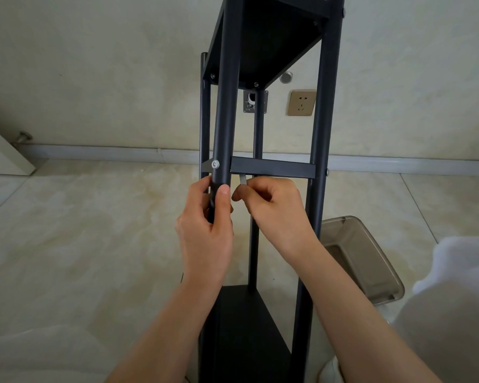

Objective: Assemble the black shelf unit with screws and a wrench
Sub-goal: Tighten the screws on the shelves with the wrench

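Note:
The black shelf unit (271,37) stands upright in front of me, with tall black poles and a shelf board above and below. My left hand (208,225) grips the near front pole (227,106) just below a silver screw head (215,164). My right hand (271,211) pinches a small grey wrench (242,180), whose tip shows just under the black crossbar (271,168). Most of the wrench is hidden in my fingers. The lower shelf board (249,327) lies under my forearms.
A translucent grey plastic bin (362,258) sits on the tiled floor right of the unit. A wall socket (302,102) and a small metal plate (255,101) are on the wall behind. A white door edge (3,153) stands at far left, white cloth (454,299) at right.

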